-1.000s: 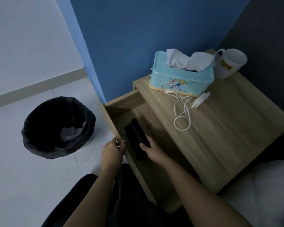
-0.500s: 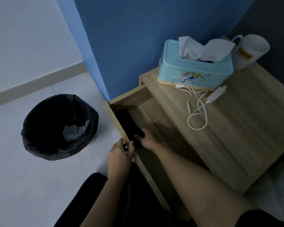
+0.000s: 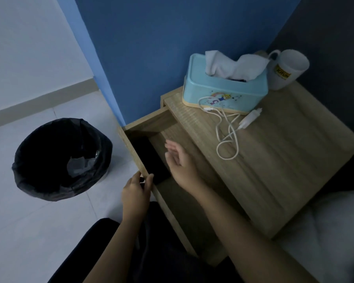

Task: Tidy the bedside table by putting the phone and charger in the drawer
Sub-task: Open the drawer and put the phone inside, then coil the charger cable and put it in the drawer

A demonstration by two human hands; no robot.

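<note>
The black phone [image 3: 151, 160] lies flat inside the open drawer [image 3: 184, 139], along its left front wall. My right hand [image 3: 180, 162] hovers just right of the phone, fingers spread and empty. My left hand [image 3: 137, 190] pinches the drawer's front edge. The white charger [image 3: 249, 119] with its looped cable [image 3: 227, 139] rests on the bedside table top [image 3: 284, 160], in front of the tissue box.
A light-blue tissue box [image 3: 225, 86] and a white mug [image 3: 286, 68] stand at the back of the table against the blue wall. A bin lined with a black bag [image 3: 63, 158] stands on the floor to the left. White bedding [image 3: 335, 231] lies at the right.
My right hand slid the phone to the drawer's left front wall, let it go, and lifted away open. My left hand stayed on the drawer's front edge.
</note>
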